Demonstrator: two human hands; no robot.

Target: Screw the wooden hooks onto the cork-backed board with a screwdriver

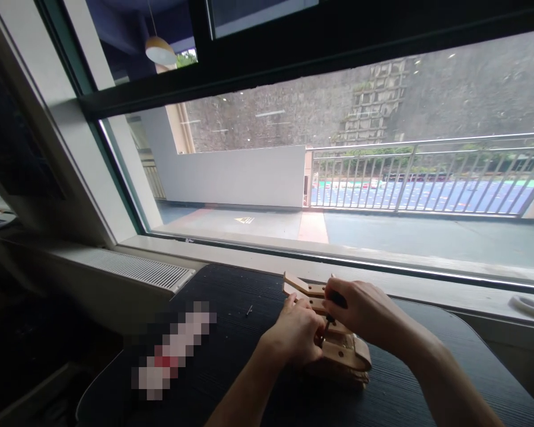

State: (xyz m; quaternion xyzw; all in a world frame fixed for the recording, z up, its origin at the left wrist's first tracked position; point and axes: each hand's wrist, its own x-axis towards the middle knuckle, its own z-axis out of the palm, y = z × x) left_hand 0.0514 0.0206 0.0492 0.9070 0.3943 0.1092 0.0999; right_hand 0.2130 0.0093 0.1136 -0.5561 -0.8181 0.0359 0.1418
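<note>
On the dark table stands a wooden assembly (pixel 347 354) of light, angled pieces with round holes in them. My left hand (pixel 293 332) is closed on its left side, with the fingertips partly hidden among the pieces. In the fist of my right hand (pixel 360 305) is a screwdriver (pixel 337 298) with a dark handle. Its shaft points down into the assembly, close to my left fingers. The tip is too hidden to make out.
A small screw-like piece (pixel 248 311) lies on the black table (pixel 231 284), left of my hands. Farther left is a pixelated, elongated item (pixel 178 353). A tape roll (pixel 527 305) rests on the right windowsill. The window (pixel 249 178) rises behind the table; a white grille (pixel 137 267) borders it at left.
</note>
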